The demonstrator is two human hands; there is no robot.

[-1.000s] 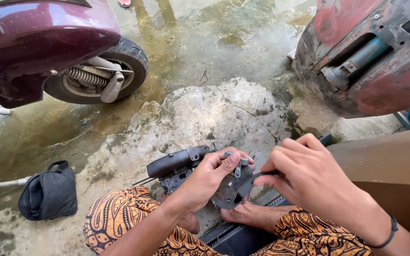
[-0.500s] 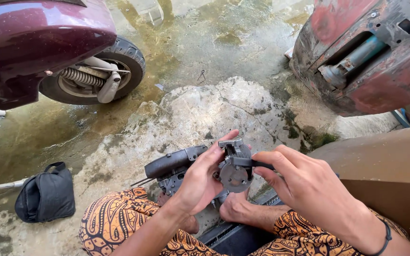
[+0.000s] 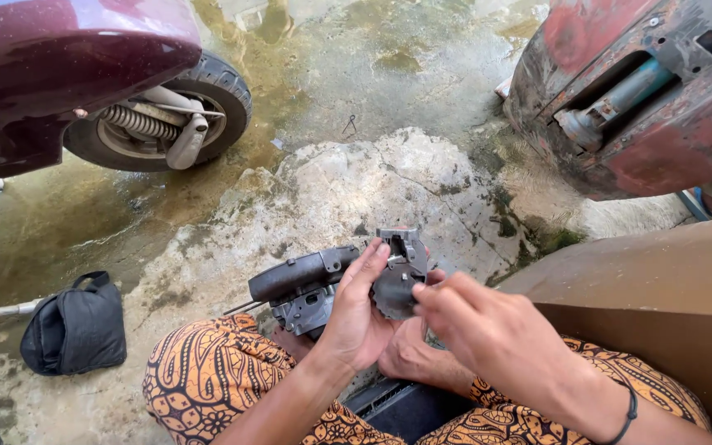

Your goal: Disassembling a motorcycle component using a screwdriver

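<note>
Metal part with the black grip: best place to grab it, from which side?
Take the black grip, from the left. It is a long rounded bar sticking out clear, while the left hand and right hand crowd the toothed disc end. Hedged: its underside is hidden.

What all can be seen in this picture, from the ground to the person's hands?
Scooter rear wheel: one, black tyre under maroon bodywork, top left.
Rusty red vehicle body: one, top right.
Black pouch: one, on the ground, lower left.
Cracked concrete ground: grey, wet and mossy, centre.
Brown board: one, right.
Grey metal handlebar part: one, with black grip, over the lap.
Patterned orange trousers: bottom.
Left hand: holds the part.
Right hand: fingertips at the part, black wristband.
</note>
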